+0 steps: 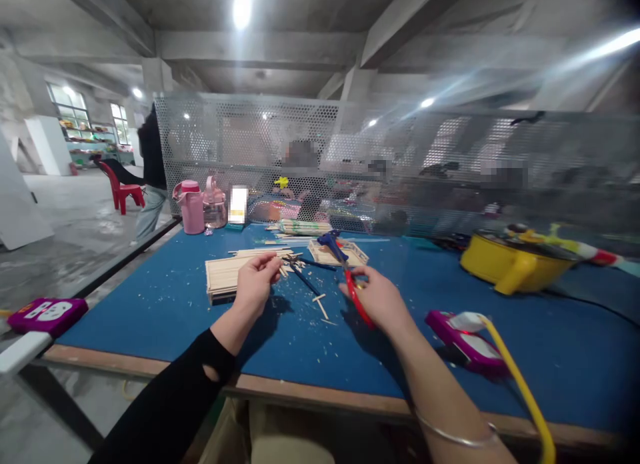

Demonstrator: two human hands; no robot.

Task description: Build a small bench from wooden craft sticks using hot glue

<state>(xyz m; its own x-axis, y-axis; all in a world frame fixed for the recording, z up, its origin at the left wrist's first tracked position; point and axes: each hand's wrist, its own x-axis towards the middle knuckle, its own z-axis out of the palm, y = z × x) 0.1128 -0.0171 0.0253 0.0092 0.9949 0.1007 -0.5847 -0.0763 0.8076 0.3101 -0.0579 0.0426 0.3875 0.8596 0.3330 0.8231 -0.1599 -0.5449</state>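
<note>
My left hand [256,281] is closed in a pinch just above the right end of a wooden stick-built box [223,277]. Whatever its fingertips hold is too small to make out. My right hand [375,294] is wrapped round red-handled scissors [356,294], their blades pointing away from me. Beyond the blades a blue glue gun [333,244] rests on a small wooden frame [357,254]. Between my hands lie dark-handled pliers [303,277] and cut stick pieces [321,306] on the blue table [300,357].
Bundled wooden sticks [305,227] lie at the back before a perforated metal screen [225,137]. A pink jug [191,207] stands back left. Toward the right are a yellow pot [515,261] and a purple power strip [470,344] with a yellow cord. A person [153,164] stands far left.
</note>
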